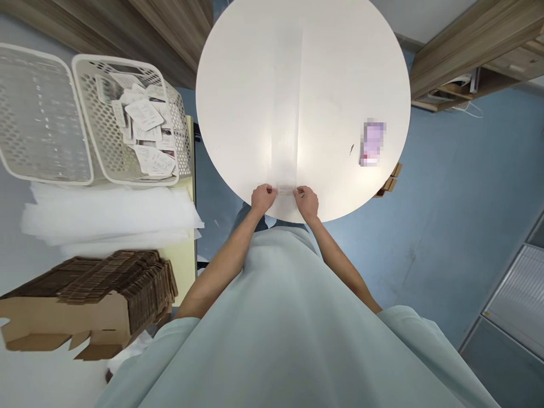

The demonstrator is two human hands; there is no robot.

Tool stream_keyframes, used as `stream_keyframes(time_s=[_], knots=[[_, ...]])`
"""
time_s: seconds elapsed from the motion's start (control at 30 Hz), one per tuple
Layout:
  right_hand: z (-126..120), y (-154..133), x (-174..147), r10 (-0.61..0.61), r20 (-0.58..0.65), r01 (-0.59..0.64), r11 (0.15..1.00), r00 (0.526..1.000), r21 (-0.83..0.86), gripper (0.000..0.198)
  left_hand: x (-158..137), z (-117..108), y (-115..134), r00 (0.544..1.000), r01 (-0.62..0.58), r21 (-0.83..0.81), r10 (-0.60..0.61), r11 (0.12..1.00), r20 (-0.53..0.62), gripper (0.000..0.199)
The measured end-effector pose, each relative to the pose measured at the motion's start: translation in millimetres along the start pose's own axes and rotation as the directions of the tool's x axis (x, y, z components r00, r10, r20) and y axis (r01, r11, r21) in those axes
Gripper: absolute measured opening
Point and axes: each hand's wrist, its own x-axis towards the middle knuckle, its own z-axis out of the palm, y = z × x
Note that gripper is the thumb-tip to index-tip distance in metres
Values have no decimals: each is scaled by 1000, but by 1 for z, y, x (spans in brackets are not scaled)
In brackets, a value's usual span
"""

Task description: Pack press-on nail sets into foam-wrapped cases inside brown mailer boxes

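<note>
A long strip of translucent wrapping sheet (287, 107) lies across the round white table (233, 96), running away from me. Its near end looks folded or rolled over into a narrow band close to the table's edge. My left hand (263, 199) pinches the left side of this band between thumb and fingers. On the opposite side, my right hand (306, 202) grips the band's right corner in the same way. Whether something lies inside the fold is too small to tell.
A blurred purple item (373, 143) lies on the table's right side. To my left stand a white basket (178, 130) of packets, another white basket (42, 113), a stack of white sheets (110, 215) and folded cardboard boxes (119, 283). Wooden furniture (476, 51) is at upper right.
</note>
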Motion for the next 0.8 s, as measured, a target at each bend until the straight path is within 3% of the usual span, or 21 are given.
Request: stream_keyframes(time_s=[0.2, 0.6, 0.7, 0.73, 0.8], knots=[[3, -5, -1, 25, -2, -25, 1000, 1000, -11, 24, -6, 0, -1, 1000, 7, -4, -7, 1000, -30, 13], [8, -20, -2, 106, 39, -107, 994, 994, 20, 22, -13, 3, 7, 994, 15, 141, 0, 990, -108, 13], [8, -20, -1, 128, 51, -129, 991, 990, 17, 23, -17, 3, 5, 972, -122, 224, 163, 967, -172, 24], [8, -20, 0, 133, 52, -134, 991, 990, 14, 23, -18, 3, 4, 946, -222, 265, 273, 938, -175, 30], [8, -19, 1, 135, 52, -136, 991, 990, 14, 24, -22, 3, 2, 849, -463, 333, 519, 821, -99, 43]])
